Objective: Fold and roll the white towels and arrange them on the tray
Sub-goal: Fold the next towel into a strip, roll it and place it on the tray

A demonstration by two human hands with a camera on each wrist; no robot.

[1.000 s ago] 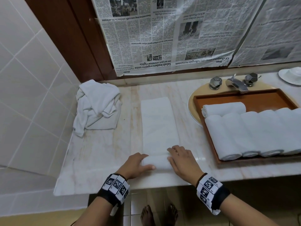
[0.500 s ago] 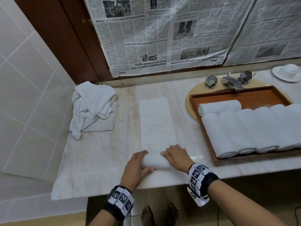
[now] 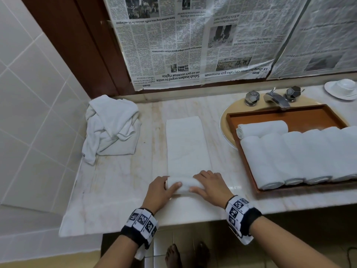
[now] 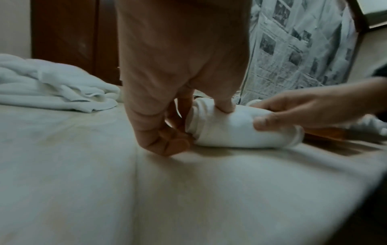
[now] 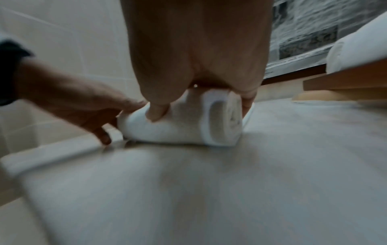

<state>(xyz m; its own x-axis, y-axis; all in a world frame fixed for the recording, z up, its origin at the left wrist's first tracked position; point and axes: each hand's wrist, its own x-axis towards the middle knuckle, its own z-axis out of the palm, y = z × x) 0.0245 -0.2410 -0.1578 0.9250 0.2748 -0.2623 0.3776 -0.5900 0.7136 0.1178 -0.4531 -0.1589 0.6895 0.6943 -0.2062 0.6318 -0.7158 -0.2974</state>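
Near the tabletop (image 3: 119, 190) edge, left hand (image 3: 160, 192) and right hand (image 3: 211, 187) clasp the roll (image 3: 183, 185), its axis lying left-right; the unrolled towel (image 3: 186, 144) stretches away from both, seemingly flat, toward the wall.

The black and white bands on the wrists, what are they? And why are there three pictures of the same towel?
Those bands hold small cameras, one on each wrist. A third camera sits on the person's head. So the big picture looks down from the head, and the other two look along each hand.

The left hand and right hand are curled over a white towel, rolling it up on the counter. Only the near end is rolled so far.

On the right, a wooden tray already holds finished towel rolls. On the left lies a crumpled heap of towels, not yet folded.
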